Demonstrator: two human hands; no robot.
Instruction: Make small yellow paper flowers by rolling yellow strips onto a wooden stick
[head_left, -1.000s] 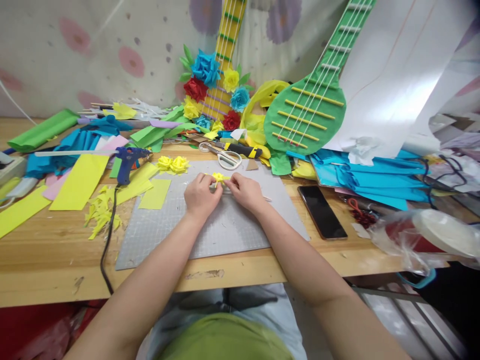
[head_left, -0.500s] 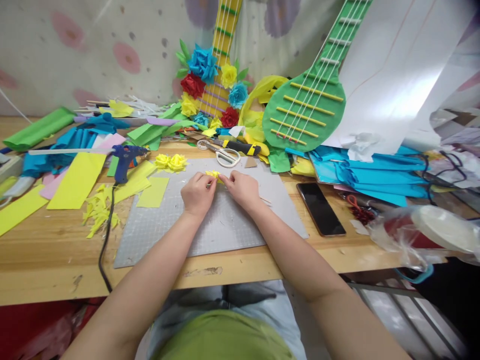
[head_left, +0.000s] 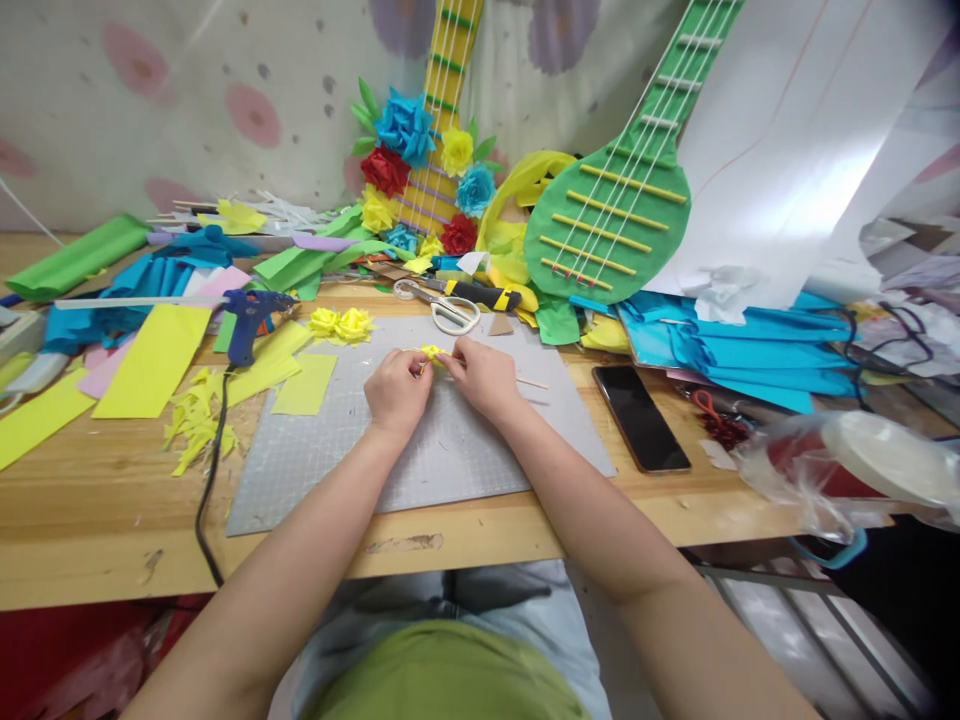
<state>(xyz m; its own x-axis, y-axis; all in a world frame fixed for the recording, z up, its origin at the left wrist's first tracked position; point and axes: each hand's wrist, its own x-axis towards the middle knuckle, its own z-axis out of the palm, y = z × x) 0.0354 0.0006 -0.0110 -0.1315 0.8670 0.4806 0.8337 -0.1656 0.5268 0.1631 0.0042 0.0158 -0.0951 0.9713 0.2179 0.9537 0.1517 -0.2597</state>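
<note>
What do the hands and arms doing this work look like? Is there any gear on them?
No gear shows. The left hand and the right hand are ordinary bare human hands, without gloves, and the wrists carry no watch or bracelet. The forearms have no sleeves, cables or markings on them. Below, a plain green cloth top shows.

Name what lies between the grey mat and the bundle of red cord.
In the head view, a dark phone lies between them on the wooden table.
</note>
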